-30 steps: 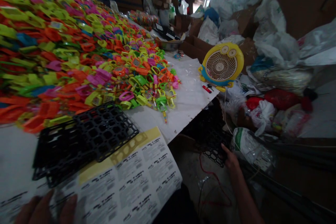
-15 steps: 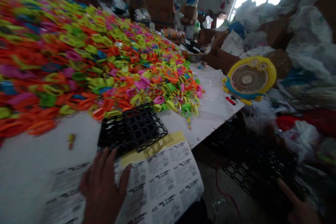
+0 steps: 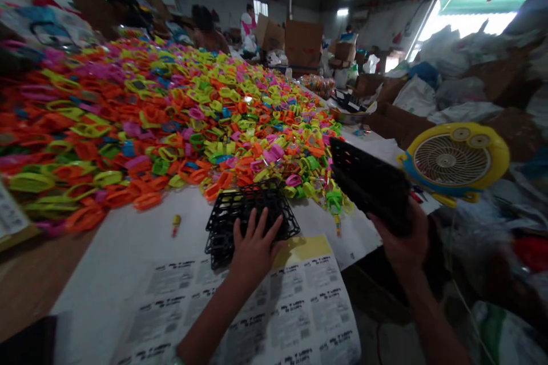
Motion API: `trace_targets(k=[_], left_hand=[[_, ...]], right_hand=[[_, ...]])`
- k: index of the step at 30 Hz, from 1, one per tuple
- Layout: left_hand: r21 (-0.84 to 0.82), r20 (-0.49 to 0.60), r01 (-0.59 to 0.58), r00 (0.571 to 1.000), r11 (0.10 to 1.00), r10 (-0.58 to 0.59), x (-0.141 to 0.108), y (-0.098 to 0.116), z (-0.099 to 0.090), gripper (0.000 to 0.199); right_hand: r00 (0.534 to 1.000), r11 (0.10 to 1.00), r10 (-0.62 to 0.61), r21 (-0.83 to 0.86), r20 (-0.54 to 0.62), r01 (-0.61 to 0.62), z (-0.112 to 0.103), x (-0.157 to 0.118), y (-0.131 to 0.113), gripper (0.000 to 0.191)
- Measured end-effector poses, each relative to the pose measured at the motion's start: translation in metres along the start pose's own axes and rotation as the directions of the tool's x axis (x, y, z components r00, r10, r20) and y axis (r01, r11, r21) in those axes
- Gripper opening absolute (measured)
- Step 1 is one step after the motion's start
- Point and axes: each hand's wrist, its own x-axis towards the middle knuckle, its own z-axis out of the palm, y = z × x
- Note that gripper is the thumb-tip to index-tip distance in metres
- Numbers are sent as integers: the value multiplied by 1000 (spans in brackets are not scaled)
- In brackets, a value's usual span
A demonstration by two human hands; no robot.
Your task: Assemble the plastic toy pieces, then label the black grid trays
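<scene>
My left hand [image 3: 254,245] lies with fingers spread on a black lattice tray [image 3: 274,199], which sits on the white table and overlaps the top of a printed label sheet [image 3: 291,319]. At the right, my right hand [image 3: 406,239] grips a stack of black trays [image 3: 368,182], held tilted above the table's edge. How many trays are in that stack cannot be made out. Beyond both hands spreads a big heap of colourful plastic toy pieces [image 3: 171,120]. A small yellow and red piece [image 3: 176,225] lies alone left of the tray.
A yellow and blue fan [image 3: 454,162] stands at the right edge of the table. Plastic bags [image 3: 454,63] and cardboard boxes [image 3: 303,44] are piled behind. A person in pink and white [image 3: 248,23] is in the background. A dark object lies at the lower left.
My right hand has come up from below the table's right edge, with the black trays in it. My left hand has moved forward onto the tray on the table. The view has shifted left.
</scene>
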Motion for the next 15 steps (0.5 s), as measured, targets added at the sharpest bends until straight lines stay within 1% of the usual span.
trace_targets(k=[1, 2, 3, 4, 5, 6, 7, 8, 10, 11, 13, 15], left_hand=[[19, 4, 5, 1000, 1000, -5, 1, -4, 1, 48], [35, 9, 9, 1000, 999, -9, 1, -8, 2, 49], [47, 15, 9, 1000, 999, -9, 1, -13, 3, 49], [55, 24, 4, 1000, 998, -6, 0, -17, 4, 50], [62, 33, -4, 999, 998, 2, 0, -22, 5, 50], [70, 40, -10, 999, 998, 7, -1, -26, 5, 51], [78, 44, -11, 999, 997, 8, -1, -30, 6, 51], [87, 48, -8, 999, 996, 4, 0, -34, 7, 51], [99, 59, 7, 998, 995, -13, 4, -41, 7, 51], [101, 67, 12, 998, 995, -19, 6, -44, 6, 51], [97, 91, 8, 996, 995, -17, 11, -49, 5, 50], [85, 110, -3, 994, 996, -7, 14, -51, 4, 49]], right_hand=[[983, 988, -156, 40, 100, 152, 24, 1, -1, 64], [942, 959, -279, 99, 187, 264, 44, -1, -1, 60], [884, 921, -387, 155, 263, 357, 61, -4, -1, 57], [817, 880, -475, 198, 328, 432, 75, -10, 0, 55], [756, 847, -531, 215, 383, 487, 85, -17, 1, 55], [705, 826, -557, 205, 439, 525, 94, -24, 2, 54], [666, 817, -556, 177, 497, 549, 101, -30, 3, 54], [639, 818, -531, 139, 557, 558, 106, -34, 4, 53], [602, 837, -445, 69, 663, 542, 113, -36, 2, 56], [583, 847, -403, 47, 706, 529, 114, -33, 0, 61], [522, 860, -343, 38, 781, 509, 111, -22, -8, 75], [446, 872, -304, 58, 842, 486, 101, -8, -19, 90]])
